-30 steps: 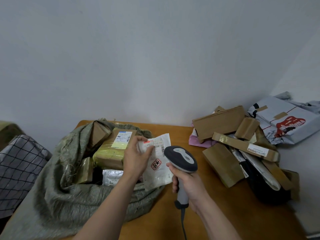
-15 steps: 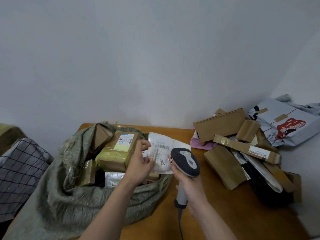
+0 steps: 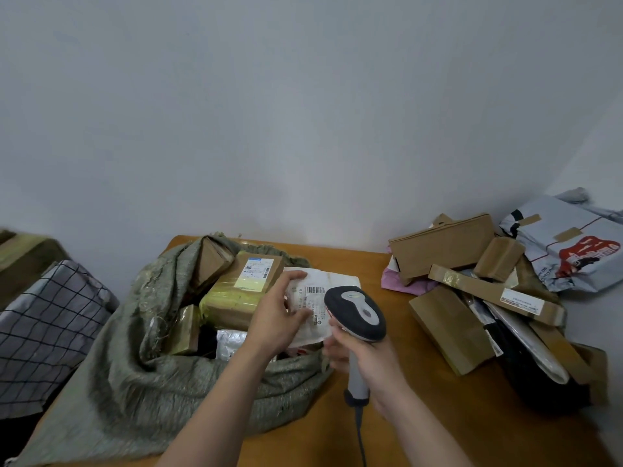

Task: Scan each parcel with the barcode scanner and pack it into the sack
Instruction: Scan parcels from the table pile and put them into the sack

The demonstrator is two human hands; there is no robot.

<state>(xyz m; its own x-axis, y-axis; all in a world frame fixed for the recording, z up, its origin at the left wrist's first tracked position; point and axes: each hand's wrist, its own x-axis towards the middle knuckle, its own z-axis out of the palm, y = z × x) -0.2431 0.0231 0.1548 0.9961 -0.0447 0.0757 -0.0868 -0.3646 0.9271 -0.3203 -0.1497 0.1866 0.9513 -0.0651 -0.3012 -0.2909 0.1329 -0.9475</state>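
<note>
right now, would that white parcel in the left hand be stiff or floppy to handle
Probably floppy: the white parcel looks like a thin, wrinkled bag rather than a box. Likely light too, since the left hand holds it up by one edge alone.

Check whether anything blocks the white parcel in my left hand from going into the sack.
Nothing visible bars the way: the white parcel, pinched by the left hand, is over the open sack. The scanner in the right hand overlaps only its right edge.

Scanner cable [image 3: 360, 433] cut off below, parcel label [image 3: 315, 299] print illegible
</note>
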